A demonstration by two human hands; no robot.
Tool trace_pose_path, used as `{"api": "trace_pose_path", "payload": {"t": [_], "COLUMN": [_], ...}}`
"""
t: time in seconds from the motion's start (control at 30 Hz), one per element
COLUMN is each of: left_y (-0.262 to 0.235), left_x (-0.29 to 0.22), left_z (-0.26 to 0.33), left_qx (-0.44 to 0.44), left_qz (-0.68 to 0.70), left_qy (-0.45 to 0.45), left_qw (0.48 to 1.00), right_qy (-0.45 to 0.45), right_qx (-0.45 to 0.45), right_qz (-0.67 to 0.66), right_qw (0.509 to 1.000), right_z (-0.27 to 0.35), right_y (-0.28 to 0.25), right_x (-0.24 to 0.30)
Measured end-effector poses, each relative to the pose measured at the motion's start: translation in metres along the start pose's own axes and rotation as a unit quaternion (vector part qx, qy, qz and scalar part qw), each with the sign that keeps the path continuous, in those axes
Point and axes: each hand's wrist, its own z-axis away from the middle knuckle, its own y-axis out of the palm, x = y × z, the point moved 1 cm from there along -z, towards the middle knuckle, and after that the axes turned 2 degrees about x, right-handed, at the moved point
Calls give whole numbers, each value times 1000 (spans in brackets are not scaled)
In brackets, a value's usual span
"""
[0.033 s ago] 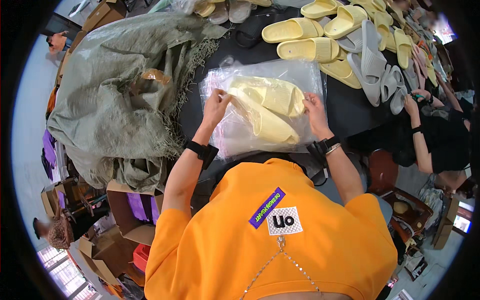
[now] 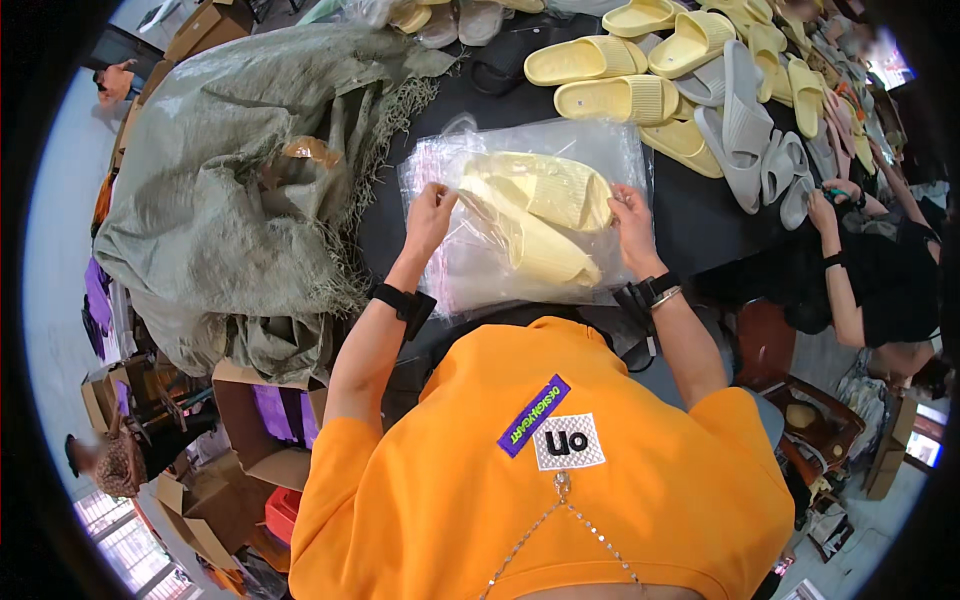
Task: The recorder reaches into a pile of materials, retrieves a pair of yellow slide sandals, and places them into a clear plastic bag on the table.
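A pair of pale yellow slippers [image 2: 560, 195] lies inside a clear plastic bag [image 2: 490, 235] in front of me. One slipper slants across the other, with its heel end toward me. My left hand [image 2: 431, 215] is closed in a pinch on the bag's left edge, beside the slippers. On the other side, my right hand [image 2: 632, 220] has its thumb and fingers closed on the bag by the upper slipper's right end. Under this bag lies a stack of flat clear bags [image 2: 455, 282] on the black tabletop [image 2: 385, 225].
A large grey-green woven sack [image 2: 230, 190] with frayed edges fills the left side. Loose yellow slippers [image 2: 585, 62] and grey slippers [image 2: 740, 130] are piled at the far right. A co-worker in black [image 2: 880, 280] works at the right. Cardboard boxes [image 2: 270, 470] stand low at the left.
My left hand has shifted very slightly left with the bag's edge. The slippers and plastic have moved a touch to the right; both hands keep their hold.
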Motion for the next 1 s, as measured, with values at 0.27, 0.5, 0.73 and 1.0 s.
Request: {"api": "trace_pose_path", "payload": {"t": [0.27, 0.5, 0.73, 1.0], "left_y": [21, -7, -34, -34], "left_x": [3, -25, 9, -18], "left_z": [-1, 23, 55, -5], "left_qx": [-121, -151, 102, -73], "left_qz": [45, 18, 137, 123], "left_qy": [190, 224, -39, 209], "left_qw": [973, 963, 985, 967], "right_qy": [110, 37, 53, 106], "right_qx": [9, -113, -119, 10], "right_qz": [28, -128, -166, -5], "right_qw": [994, 985, 978, 994], "right_z": [-5, -16, -22, -24], "right_y": [-12, -19, -12, -6], "right_x": [-22, -20, -12, -4]}}
